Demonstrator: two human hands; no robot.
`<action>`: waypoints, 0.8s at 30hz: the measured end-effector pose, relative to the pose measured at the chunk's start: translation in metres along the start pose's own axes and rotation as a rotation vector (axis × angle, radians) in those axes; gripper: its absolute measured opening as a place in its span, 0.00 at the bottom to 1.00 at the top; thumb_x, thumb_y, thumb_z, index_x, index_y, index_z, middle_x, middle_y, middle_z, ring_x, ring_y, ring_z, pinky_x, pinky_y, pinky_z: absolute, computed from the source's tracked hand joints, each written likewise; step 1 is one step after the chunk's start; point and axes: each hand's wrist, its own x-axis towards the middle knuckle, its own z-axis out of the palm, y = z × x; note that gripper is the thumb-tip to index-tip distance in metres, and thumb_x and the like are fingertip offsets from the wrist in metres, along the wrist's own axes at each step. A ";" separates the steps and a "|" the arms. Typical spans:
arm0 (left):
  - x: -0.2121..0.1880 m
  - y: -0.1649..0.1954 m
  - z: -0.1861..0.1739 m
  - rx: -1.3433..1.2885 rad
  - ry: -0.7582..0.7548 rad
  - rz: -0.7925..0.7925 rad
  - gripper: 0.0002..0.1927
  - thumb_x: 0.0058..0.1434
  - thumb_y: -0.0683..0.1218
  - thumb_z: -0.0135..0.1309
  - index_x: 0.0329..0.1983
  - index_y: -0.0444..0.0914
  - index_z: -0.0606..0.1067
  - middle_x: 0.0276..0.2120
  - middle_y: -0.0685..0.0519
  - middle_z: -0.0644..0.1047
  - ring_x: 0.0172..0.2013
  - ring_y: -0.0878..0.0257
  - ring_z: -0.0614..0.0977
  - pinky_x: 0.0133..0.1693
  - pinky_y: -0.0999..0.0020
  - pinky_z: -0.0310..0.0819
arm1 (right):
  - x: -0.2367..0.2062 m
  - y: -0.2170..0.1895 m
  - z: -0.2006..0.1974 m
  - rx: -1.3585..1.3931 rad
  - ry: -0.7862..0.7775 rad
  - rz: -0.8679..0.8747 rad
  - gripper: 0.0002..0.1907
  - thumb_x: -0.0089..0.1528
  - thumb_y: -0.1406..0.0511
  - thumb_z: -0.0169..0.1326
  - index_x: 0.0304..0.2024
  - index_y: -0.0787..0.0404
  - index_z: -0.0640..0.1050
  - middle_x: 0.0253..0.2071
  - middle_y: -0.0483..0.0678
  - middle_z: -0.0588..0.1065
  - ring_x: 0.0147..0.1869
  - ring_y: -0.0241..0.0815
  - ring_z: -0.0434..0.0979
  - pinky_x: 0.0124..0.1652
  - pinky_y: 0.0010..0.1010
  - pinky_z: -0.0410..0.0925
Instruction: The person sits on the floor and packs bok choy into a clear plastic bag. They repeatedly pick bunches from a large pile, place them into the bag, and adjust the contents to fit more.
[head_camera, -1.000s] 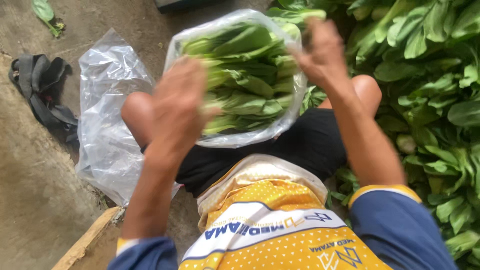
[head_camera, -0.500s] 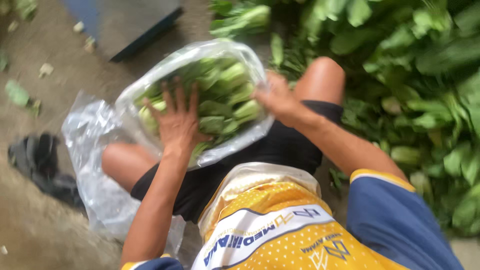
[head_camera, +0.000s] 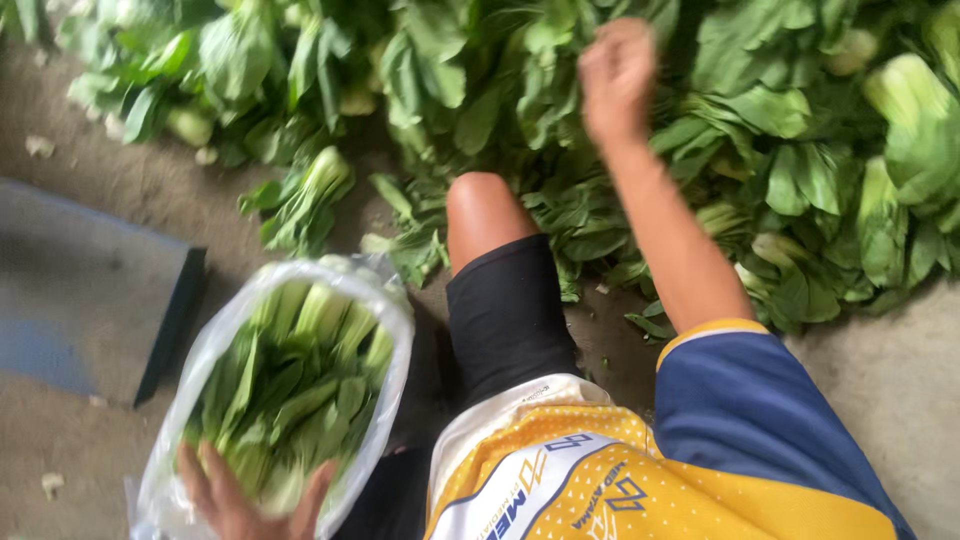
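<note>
**Lighting and image quality, head view**

Light is soft, diffuse daylight; no single source is identifiable. Shadows are weak: a dark patch lies on the ground beside the bent knee (head_camera: 482, 205), another among the leaf pile (head_camera: 800, 150). The clear plastic bag (head_camera: 395, 330) carries pale sheen along its rim, no hard glare. Motion blur smears the right hand (head_camera: 617, 75) strongly; the left hand (head_camera: 245, 495) is soft. Overall focus is slightly mushy.

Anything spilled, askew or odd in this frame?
Mostly tidy. A few loose leaves and pale scraps lie on the concrete floor, apart from the heap of greens. The clear bag of greens looks intact.
</note>
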 end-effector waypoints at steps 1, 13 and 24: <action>0.001 0.007 0.000 -0.087 0.036 0.094 0.63 0.41 0.54 0.71 0.77 0.34 0.52 0.76 0.32 0.52 0.75 0.32 0.58 0.69 0.38 0.60 | 0.015 0.019 -0.027 -0.148 0.202 -0.042 0.10 0.71 0.65 0.53 0.52 0.63 0.71 0.43 0.47 0.74 0.43 0.39 0.75 0.45 0.33 0.73; 0.080 0.221 0.066 -0.302 -0.019 0.517 0.29 0.50 0.41 0.69 0.56 0.40 0.73 0.60 0.47 0.74 0.64 0.49 0.73 0.67 0.48 0.59 | 0.100 0.074 0.023 -1.191 -0.604 0.407 0.38 0.62 0.52 0.60 0.65 0.70 0.65 0.35 0.55 0.78 0.31 0.45 0.77 0.33 0.36 0.72; 0.140 0.232 0.133 -1.178 -0.252 -0.065 0.37 0.60 0.48 0.63 0.69 0.32 0.63 0.61 0.47 0.74 0.63 0.52 0.73 0.66 0.54 0.60 | -0.078 -0.139 0.014 -0.296 -0.402 -0.351 0.24 0.57 0.63 0.66 0.53 0.55 0.73 0.49 0.50 0.77 0.51 0.48 0.77 0.53 0.42 0.72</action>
